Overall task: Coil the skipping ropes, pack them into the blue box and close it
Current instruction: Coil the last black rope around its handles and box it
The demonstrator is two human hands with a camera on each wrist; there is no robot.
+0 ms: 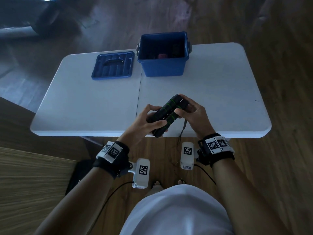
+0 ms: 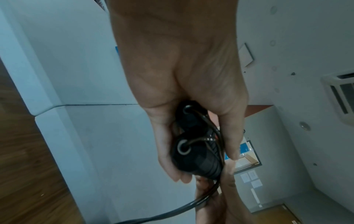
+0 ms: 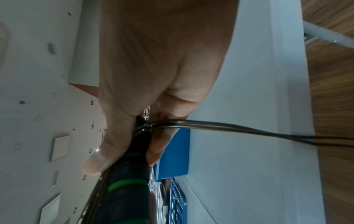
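Observation:
Two black skipping-rope handles with green rings [image 1: 166, 112] lie side by side above the table's near edge. My left hand [image 1: 149, 121] grips their near ends [image 2: 193, 150]. My right hand [image 1: 189, 111] grips their far ends [image 3: 130, 174], with the thin dark rope [image 3: 268, 133] running under its fingers. The rope [image 1: 183, 128] hangs off the front edge toward the floor. The blue box [image 1: 163, 65] stands open at the back of the table, with dark items and something pink inside. Its blue lid [image 1: 112, 66] lies flat to the left of it.
The white folding table [image 1: 84, 102] has a seam down its middle and rounded corners. Wooden floor surrounds it. A dark object [image 1: 74, 177] lies on the floor by my left forearm. My bare feet [image 1: 157, 184] stand close to the table's front edge.

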